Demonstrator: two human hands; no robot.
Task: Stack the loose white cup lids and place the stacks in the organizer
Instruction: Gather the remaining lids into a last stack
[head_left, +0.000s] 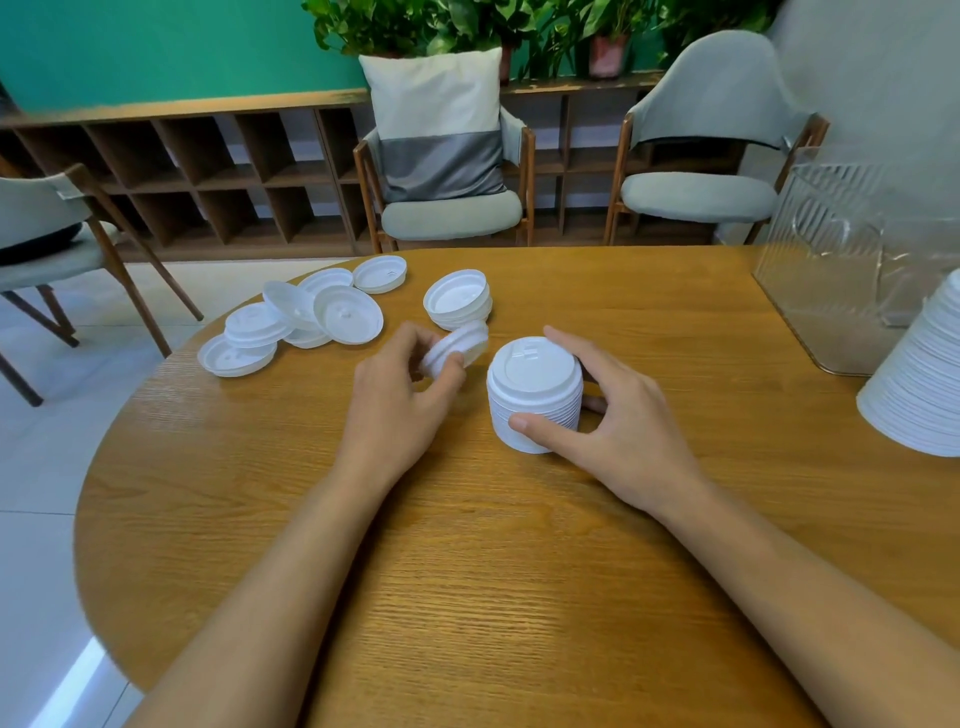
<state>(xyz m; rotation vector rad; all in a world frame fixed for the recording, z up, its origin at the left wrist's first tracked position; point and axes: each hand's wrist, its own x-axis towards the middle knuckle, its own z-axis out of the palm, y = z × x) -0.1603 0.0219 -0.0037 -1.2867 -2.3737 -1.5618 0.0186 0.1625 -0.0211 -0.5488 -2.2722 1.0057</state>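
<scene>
Your left hand (395, 395) pinches a tilted lid (460, 345), maybe two nested, just left of the stack (530, 384) standing mid-way across the table (519, 571). Your right hand (618, 426) curls round that stack, thumb on its near side. Loose lids (311, 322) lie by the far left edge; the clear organizer (831, 270) sits at the far right corner.

Body in view: two hands and two forearms, cut off by the lower frame edge. Left hand (395, 400) and right hand (623, 421): bare, uncovered down to the fingers (582, 353). Left forearm (291, 561) and right forearm (779, 571): bare along their whole visible length. Right thumbnail (519, 424): short, plain, trimmed close. The rest of the person is out of view.
</scene>
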